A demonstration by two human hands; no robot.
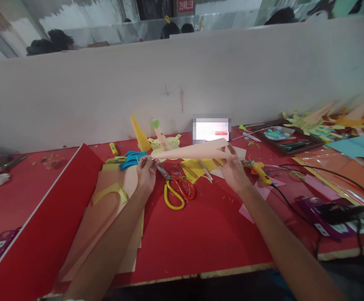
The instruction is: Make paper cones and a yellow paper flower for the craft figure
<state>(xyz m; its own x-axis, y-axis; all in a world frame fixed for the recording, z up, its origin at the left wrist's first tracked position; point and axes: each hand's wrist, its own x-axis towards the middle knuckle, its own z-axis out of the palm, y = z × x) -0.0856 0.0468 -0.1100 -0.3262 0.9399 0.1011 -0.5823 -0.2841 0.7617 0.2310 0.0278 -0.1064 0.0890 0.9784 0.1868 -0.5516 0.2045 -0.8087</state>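
Observation:
Both my hands hold a rolled, peach-coloured paper cone (191,152) lying sideways above the red table (200,234). My left hand (146,170) pinches the cone's narrow tip. My right hand (233,170) grips the wide end, fingers curled round its edge. Below the cone lie yellow-handled scissors (173,193) beside red-handled ones, and yellow paper scraps (196,168).
A yellow cone (139,134) and paper flower (164,142) stand by the white partition. A glue gun (258,169) with black cable lies right, near a purple power strip (329,217). Peach sheets (113,209) and a red board (44,234) lie left; coloured cut-outs (326,123) far right.

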